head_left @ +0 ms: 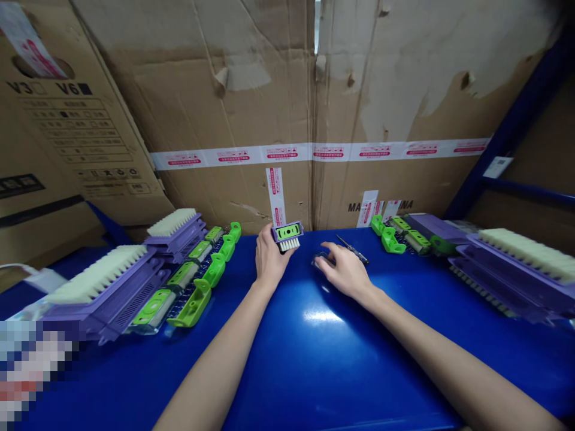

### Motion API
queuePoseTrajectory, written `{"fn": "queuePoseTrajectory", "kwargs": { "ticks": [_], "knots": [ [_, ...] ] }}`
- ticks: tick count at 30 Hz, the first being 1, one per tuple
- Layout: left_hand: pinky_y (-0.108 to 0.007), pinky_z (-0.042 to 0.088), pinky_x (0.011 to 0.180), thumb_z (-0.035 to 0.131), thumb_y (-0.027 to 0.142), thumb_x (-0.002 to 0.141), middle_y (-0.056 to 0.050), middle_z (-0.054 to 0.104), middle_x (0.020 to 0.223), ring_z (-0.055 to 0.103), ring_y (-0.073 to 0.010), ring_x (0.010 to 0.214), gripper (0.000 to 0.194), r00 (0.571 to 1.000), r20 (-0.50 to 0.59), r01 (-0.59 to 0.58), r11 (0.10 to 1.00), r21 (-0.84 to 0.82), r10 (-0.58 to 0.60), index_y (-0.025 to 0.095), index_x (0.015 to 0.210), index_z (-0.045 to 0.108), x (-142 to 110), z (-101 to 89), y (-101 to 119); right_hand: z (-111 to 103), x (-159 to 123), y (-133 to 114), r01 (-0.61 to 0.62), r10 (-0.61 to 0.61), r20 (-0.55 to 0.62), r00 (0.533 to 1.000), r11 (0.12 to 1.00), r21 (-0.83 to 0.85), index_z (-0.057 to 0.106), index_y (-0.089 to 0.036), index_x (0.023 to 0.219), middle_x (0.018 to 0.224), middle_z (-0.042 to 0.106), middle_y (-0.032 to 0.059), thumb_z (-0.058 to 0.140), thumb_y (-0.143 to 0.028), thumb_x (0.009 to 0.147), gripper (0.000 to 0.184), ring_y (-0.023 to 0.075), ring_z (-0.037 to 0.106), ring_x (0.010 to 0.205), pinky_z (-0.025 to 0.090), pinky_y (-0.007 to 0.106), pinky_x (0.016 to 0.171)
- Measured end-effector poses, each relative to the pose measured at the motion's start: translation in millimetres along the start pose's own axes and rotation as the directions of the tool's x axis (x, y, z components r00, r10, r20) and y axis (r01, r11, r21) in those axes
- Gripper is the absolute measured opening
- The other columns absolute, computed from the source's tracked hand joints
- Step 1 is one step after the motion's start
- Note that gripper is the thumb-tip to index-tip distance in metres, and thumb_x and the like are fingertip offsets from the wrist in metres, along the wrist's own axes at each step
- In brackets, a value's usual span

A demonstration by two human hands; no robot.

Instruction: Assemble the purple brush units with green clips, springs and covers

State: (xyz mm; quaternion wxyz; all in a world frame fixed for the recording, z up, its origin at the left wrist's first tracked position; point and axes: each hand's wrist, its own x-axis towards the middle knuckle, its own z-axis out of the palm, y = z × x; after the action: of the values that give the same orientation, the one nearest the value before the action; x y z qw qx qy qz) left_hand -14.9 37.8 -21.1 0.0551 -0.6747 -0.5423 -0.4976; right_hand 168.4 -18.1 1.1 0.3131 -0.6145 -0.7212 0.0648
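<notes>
My left hand (pixel 269 257) is closed around a purple brush head (pixel 288 231) with a green slotted insert, raised off the blue table. Its short white bristles (pixel 290 245) point down. To its right, my right hand (pixel 348 269) is low over the table, index finger and thumb apart. At the thumb is a small see-through item (pixel 317 260); its kind is unclear and the fingers partly hide it. Just behind this hand lies a thin tool with a dark shaft and see-through handle (pixel 354 250), resembling a screwdriver, its near end close to the knuckles.
On the left stand purple brush heads (pixel 110 299) with pale bristles, beside grey-green modules (pixel 155 308) and green caps (pixel 197 302). More purple brush parts (pixel 507 269) and green caps (pixel 389 239) lie right. Cardboard (pixel 233 108) walls off the back of the blue table (pixel 309 371).
</notes>
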Motion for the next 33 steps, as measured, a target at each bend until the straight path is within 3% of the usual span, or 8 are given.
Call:
{"fn": "queuePoseTrajectory", "kwargs": {
  "ticks": [3, 8, 13, 18, 21, 25, 29, 33],
  "knots": [
    [-0.048, 0.045, 0.093, 0.077, 0.035, 0.066, -0.017, 0.05, 0.124, 0.05, -0.0324, 0.117, 0.082, 1.0, 0.005, 0.003, 1.0, 0.007, -0.003, 0.017, 0.13, 0.029, 0.1, 0.4, -0.2, 0.1, 5.4, -0.5, -0.281, 0.272, 0.095, 0.958, 0.813, 0.51, 0.06, -0.017, 0.107, 0.077, 0.064, 0.0035, 0.055, -0.04, 0.081, 0.035, 0.0173, 0.059, 0.07, 0.044, 0.029, 0.064],
    [-0.048, 0.045, 0.094, 0.077, 0.035, 0.065, -0.018, 0.049, 0.125, 0.049, -0.0329, 0.117, 0.082, 1.0, 0.007, -0.009, 1.0, 0.021, 0.009, 0.016, 0.13, 0.029, 0.2, 1.5, -0.3, -8.0, 11.4, -0.7, -0.518, 0.424, 0.445, 0.789, 0.071, 0.852, 0.055, -0.018, 0.093, 0.064, 0.056, -0.0019, 0.049, -0.032, 0.085, 0.017, 0.0113, 0.052, 0.051, 0.038, 0.021, 0.043],
    [-0.05, 0.043, 0.095, 0.076, 0.035, 0.066, -0.018, 0.047, 0.125, 0.048, -0.0329, 0.118, 0.082, 0.999, 0.0, -0.041, 0.999, 0.028, 0.041, 0.017, 0.131, 0.029, -0.5, 2.3, -0.7, -15.3, 12.5, 2.1, -0.53, 0.386, 0.532, 0.754, -0.12, 0.839, 0.052, -0.018, 0.084, 0.06, 0.054, -0.0023, 0.046, -0.032, 0.086, 0.015, 0.0083, 0.049, 0.048, 0.036, 0.017, 0.041],
    [-0.049, 0.043, 0.095, 0.075, 0.035, 0.067, -0.017, 0.047, 0.125, 0.047, -0.0331, 0.118, 0.081, 0.999, 0.004, -0.046, 0.999, 0.026, 0.046, 0.017, 0.131, 0.029, -0.8, 2.6, -1.0, -12.2, 12.5, 5.8, -0.515, 0.439, 0.431, 0.788, 0.088, 0.852, 0.054, -0.018, 0.092, 0.057, 0.049, -0.0048, 0.054, -0.042, 0.078, 0.027, 0.0062, 0.038, 0.039, 0.019, 0.016, 0.033],
    [-0.049, 0.043, 0.095, 0.076, 0.034, 0.066, -0.017, 0.047, 0.124, 0.047, -0.0323, 0.118, 0.081, 0.999, 0.0, -0.052, 0.998, 0.029, 0.052, 0.018, 0.13, 0.029, -0.7, 2.3, -0.8, -10.7, 12.7, 10.3, -0.388, 0.425, 0.166, 0.89, 0.516, 0.764, 0.058, -0.019, 0.098, 0.066, 0.057, -0.0016, 0.057, -0.049, 0.074, 0.038, 0.0092, 0.047, 0.047, 0.031, 0.02, 0.039],
    [-0.048, 0.043, 0.094, 0.075, 0.036, 0.067, -0.016, 0.047, 0.124, 0.047, -0.0324, 0.118, 0.08, 0.998, 0.003, -0.06, 0.997, 0.051, 0.06, 0.018, 0.13, 0.03, -0.7, 0.8, 0.5, -13.8, 11.4, 16.8, -0.106, 0.136, -0.155, 0.979, 0.977, 0.184, 0.058, -0.02, 0.114, 0.095, 0.067, 0.0066, 0.06, -0.049, 0.075, 0.049, 0.0203, 0.062, 0.083, 0.046, 0.03, 0.07],
    [-0.047, 0.043, 0.093, 0.075, 0.036, 0.068, -0.018, 0.047, 0.125, 0.048, -0.0332, 0.117, 0.078, 0.997, 0.024, -0.079, 0.993, 0.086, 0.078, 0.017, 0.129, 0.031, -0.9, -1.0, 2.2, -17.7, 8.2, 17.7, 0.043, -0.073, -0.093, 0.993, 0.956, -0.289, 0.053, -0.023, 0.124, 0.109, 0.064, 0.0083, 0.053, -0.051, 0.082, 0.05, 0.0232, 0.063, 0.088, 0.045, 0.031, 0.069],
    [-0.047, 0.042, 0.095, 0.076, 0.033, 0.067, -0.017, 0.048, 0.124, 0.047, -0.033, 0.118, 0.076, 0.991, 0.022, -0.137, 0.985, 0.105, 0.135, 0.016, 0.127, 0.033, -0.8, -1.8, 2.8, -18.2, 7.3, 16.2, 0.098, -0.119, -0.018, 0.993, 0.883, -0.46, 0.057, -0.025, 0.118, 0.106, 0.064, 0.0074, 0.047, -0.054, 0.086, 0.045, 0.0209, 0.063, 0.083, 0.041, 0.028, 0.061]
  ]
}}
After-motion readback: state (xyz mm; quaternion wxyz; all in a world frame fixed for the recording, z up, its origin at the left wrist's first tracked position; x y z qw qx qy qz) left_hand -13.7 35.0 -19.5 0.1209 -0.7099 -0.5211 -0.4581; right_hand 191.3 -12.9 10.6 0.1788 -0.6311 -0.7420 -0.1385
